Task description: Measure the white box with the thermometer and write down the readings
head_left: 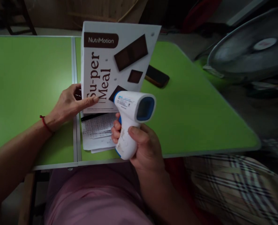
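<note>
Green, from the left edge to the lower right of the frame: a table (199,118) with a pale metal rim, in 2 panels with a seam left of centre. At bottom centre, pink clothing (94,200). In the lower right, cloth (228,184) in a cream, white and black check. In the upper right, dim and grey, a large round object (237,53) with a pale disc.

At top centre, a white box (117,65), front toward the camera, with "NutriMotion" on a brown label, "Su-per Meal" running sideways and 3 dark brown blocks in print. Resting or lifted: cannot tell.

Just below the frame's centre, a white and blue handheld thermometer (131,109), handle down, nose over the box's lower right corner in view; contact unclear. Around its handle, the right hand (148,143), firmly wrapped, thumb on the back, a finger near the blue trigger. Left of centre, the left hand (69,101), grasping the box at its lower left edge, thumb across the front, other fingers largely hidden.

Below the box, written papers (98,137). Right of it, partly hidden behind, a dark phone-like object (157,76). Along the papers' upper edge, a black pen (93,117). On the left wrist, a red bracelet (45,123).
</note>
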`<state>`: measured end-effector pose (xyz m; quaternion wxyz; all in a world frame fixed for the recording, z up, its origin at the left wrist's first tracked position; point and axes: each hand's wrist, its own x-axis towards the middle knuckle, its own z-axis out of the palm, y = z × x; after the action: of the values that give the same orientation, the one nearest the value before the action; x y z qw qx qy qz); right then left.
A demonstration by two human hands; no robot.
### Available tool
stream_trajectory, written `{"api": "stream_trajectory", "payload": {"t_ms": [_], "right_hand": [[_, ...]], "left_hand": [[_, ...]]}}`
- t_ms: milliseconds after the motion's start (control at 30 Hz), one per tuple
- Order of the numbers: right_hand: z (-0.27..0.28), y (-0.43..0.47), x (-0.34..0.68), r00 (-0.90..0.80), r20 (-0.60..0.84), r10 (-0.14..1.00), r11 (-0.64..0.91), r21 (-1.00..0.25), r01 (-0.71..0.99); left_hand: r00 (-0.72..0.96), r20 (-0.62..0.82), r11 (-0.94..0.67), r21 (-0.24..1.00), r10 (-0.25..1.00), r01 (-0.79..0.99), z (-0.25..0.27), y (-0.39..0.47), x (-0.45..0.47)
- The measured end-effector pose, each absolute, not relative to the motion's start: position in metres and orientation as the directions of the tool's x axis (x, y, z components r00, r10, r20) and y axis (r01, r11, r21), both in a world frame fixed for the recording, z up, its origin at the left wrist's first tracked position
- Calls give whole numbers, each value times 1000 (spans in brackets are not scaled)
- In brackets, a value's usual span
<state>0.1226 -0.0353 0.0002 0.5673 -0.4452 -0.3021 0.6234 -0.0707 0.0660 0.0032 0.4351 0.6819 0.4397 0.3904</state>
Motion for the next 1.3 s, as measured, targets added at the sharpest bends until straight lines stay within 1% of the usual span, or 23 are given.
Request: {"api": "stream_trajectory", "payload": {"t_ms": [233,367,600,800,1133,1300], "right_hand": [[-5,-33,120,38,-183,982,-144,-870,-472],[-7,-33,120,44,-179,983,-134,-857,-498],[-8,-33,119,48,-173,984,-130,-868,-479],[-8,-34,117,57,-160,985,-117,-883,-455],[-9,-35,115,56,-172,984,-125,-870,-478],[-5,-37,116,50,-163,985,-122,-878,-463]], "left_hand": [[374,209,-309,922,904,231,0,68,-72],[387,220,-331,910,895,249,1,68,-72],[371,203,-315,909,906,272,1,68,-73],[393,210,-326,910,895,257,3,68,-73],[370,217,-331,902,903,279,3,68,-73],[358,206,-289,936,911,198,1,67,-73]]}}
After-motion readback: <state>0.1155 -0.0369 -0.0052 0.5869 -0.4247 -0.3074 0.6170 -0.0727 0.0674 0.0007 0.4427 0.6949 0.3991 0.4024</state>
